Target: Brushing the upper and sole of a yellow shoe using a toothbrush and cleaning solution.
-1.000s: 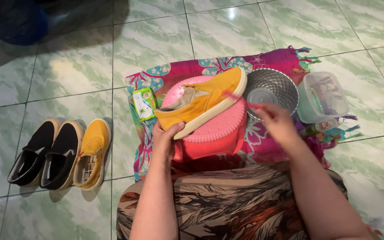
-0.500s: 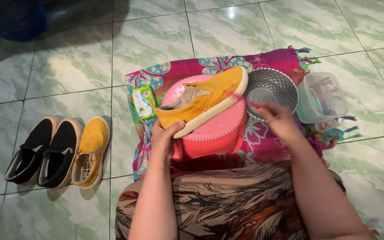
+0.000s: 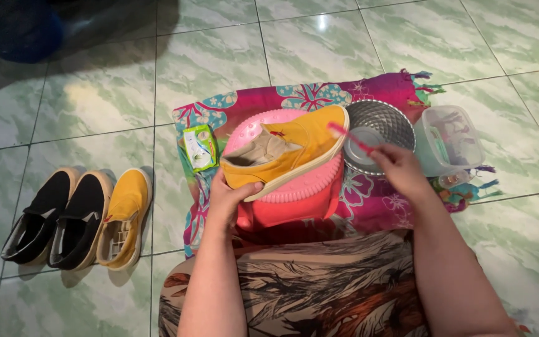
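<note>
My left hand [image 3: 231, 198] grips the heel of a yellow slip-on shoe [image 3: 294, 150], held tilted over a pink round stool [image 3: 294, 187]. My right hand [image 3: 397, 170] holds a thin pink toothbrush [image 3: 352, 138] whose head touches the toe end of the shoe. Both forearms reach out over my patterned skirt at the bottom of the view.
A bright floral cloth [image 3: 310, 97] lies on the green tiled floor. On it sit a metal bowl [image 3: 385, 122], a clear plastic box [image 3: 450, 140] and a small green packet [image 3: 199, 146]. At left stand two black shoes [image 3: 57, 215] and a second yellow shoe [image 3: 125, 218].
My right hand has shifted slightly while the toothbrush stays against the shoe's toe. The left hand and shoe remain in place.
</note>
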